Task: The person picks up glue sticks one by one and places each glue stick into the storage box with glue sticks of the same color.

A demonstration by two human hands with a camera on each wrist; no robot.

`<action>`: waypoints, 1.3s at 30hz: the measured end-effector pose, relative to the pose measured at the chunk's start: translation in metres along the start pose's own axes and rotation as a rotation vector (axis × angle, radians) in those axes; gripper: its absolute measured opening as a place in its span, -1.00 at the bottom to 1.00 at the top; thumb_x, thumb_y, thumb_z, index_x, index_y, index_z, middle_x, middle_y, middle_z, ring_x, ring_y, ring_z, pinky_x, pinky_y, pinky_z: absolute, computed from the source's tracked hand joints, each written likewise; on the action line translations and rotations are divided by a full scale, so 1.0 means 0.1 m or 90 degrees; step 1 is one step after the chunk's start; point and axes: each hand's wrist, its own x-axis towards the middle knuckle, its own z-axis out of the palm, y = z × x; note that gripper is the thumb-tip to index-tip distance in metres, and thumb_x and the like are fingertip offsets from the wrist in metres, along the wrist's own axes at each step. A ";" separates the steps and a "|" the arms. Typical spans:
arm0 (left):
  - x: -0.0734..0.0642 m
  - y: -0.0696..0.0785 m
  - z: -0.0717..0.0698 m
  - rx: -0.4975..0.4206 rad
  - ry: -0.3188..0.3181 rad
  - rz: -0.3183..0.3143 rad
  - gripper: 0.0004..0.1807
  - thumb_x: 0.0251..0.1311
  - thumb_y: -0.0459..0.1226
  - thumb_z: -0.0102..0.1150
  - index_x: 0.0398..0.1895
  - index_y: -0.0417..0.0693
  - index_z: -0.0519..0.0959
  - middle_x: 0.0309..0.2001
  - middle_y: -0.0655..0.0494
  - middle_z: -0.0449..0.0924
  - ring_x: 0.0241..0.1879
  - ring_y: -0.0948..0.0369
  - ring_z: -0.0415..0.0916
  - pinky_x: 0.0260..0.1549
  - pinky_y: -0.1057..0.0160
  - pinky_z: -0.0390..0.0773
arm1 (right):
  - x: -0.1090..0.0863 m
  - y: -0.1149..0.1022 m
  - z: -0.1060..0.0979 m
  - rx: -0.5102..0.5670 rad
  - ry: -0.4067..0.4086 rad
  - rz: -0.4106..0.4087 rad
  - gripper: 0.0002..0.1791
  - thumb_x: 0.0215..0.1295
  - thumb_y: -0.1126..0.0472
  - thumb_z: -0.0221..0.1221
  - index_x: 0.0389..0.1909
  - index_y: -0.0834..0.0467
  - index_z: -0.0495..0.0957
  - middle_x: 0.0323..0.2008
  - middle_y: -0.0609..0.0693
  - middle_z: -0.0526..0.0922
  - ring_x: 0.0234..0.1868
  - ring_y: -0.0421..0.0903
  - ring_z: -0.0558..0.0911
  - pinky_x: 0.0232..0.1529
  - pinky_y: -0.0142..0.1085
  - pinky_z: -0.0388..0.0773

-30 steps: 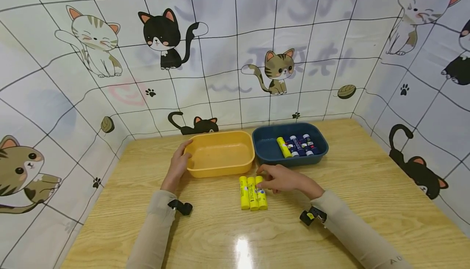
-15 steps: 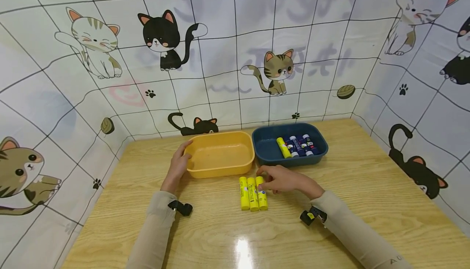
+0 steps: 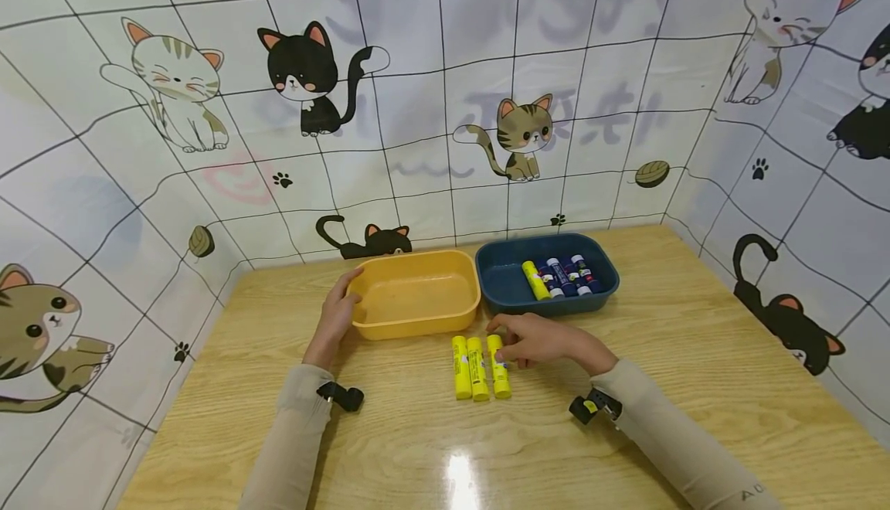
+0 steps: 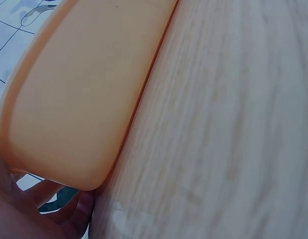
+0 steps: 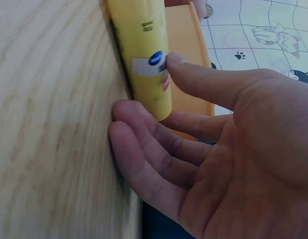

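Observation:
At its left end, a yellow plastic tray [image 3: 417,328] is held by my left hand [image 3: 337,315], thumb over the rim and fingers outside; the left wrist view shows those fingers under the tray's corner. In front of the tray, yellow glue sticks lie side by side: the left one [image 3: 462,371] and the middle one [image 3: 477,371] nearly together, the right one [image 3: 502,382] slightly apart. My right hand [image 3: 538,338] pinches that right glue stick near its far end. In the right wrist view the thumb [image 5: 193,74] presses its side, other fingers curl around the end.
A dark blue tray [image 3: 549,307] stands right of the yellow one, holding a yellow glue stick [image 3: 535,280] and several dark blue, white-capped sticks [image 3: 562,274]. Both trays stand near the cat-printed wall covering [image 3: 417,108] behind the wooden table [image 3: 389,448].
The right glue stick has shifted a little to the right, opening a gap to the middle one. My right hand moved slightly with it. My left hand and both trays stay put.

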 end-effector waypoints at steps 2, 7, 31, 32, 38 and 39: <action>0.00 0.00 0.00 0.000 -0.001 -0.001 -0.35 0.41 -0.40 -0.18 0.57 0.05 0.30 0.64 -0.07 0.09 0.64 -0.03 -0.01 0.59 -0.08 0.06 | -0.01 -0.01 -0.01 -0.006 -0.006 -0.001 -0.46 0.47 0.12 0.23 0.37 0.20 0.38 -0.37 0.01 0.66 -0.44 -0.08 0.64 -0.38 -0.28 0.61; 0.00 -0.01 0.00 -0.003 -0.001 -0.002 -0.35 0.41 -0.41 -0.19 0.57 0.04 0.30 0.64 -0.07 0.10 0.64 -0.03 0.00 0.60 -0.08 0.05 | -0.04 -0.02 -0.04 -0.018 -0.017 0.001 -0.45 0.47 0.17 0.21 0.40 0.22 0.36 -0.38 0.02 0.67 -0.41 -0.06 0.65 -0.33 -0.26 0.64; -0.02 -0.02 0.01 -0.007 -0.009 -0.013 -0.34 0.42 -0.41 -0.20 0.58 0.04 0.27 0.66 -0.07 0.05 0.65 -0.04 -0.04 0.59 -0.09 0.06 | -0.07 0.00 -0.10 -0.030 -0.031 0.043 -0.26 0.28 0.15 0.40 0.43 0.20 0.35 -0.40 -0.04 0.66 -0.42 -0.05 0.66 -0.32 -0.27 0.60; -0.02 -0.02 0.01 -0.008 -0.009 -0.013 -0.34 0.42 -0.41 -0.20 0.58 0.04 0.27 0.66 -0.06 0.05 0.65 -0.03 -0.04 0.59 -0.08 0.06 | -0.07 0.01 -0.10 -0.031 -0.033 0.043 -0.26 0.28 0.15 0.40 0.44 0.20 0.35 -0.40 -0.04 0.66 -0.42 -0.05 0.66 -0.32 -0.27 0.60; -0.02 -0.01 0.01 -0.005 -0.003 -0.008 -0.34 0.40 -0.39 -0.18 0.57 0.06 0.29 0.65 -0.05 0.08 0.64 -0.02 -0.01 0.59 -0.07 0.07 | -0.10 0.00 -0.13 -0.031 -0.045 0.037 -0.26 0.30 0.15 0.39 0.44 0.22 0.34 -0.40 -0.04 0.67 -0.42 -0.04 0.66 -0.33 -0.29 0.60; -0.01 -0.01 0.01 -0.004 -0.003 -0.006 -0.35 0.40 -0.39 -0.18 0.57 0.06 0.29 0.65 -0.05 0.08 0.64 -0.02 -0.01 0.59 -0.07 0.07 | -0.10 0.00 -0.14 -0.031 -0.046 0.038 -0.25 0.30 0.14 0.39 0.45 0.22 0.34 -0.41 -0.04 0.67 -0.42 -0.04 0.65 -0.33 -0.29 0.60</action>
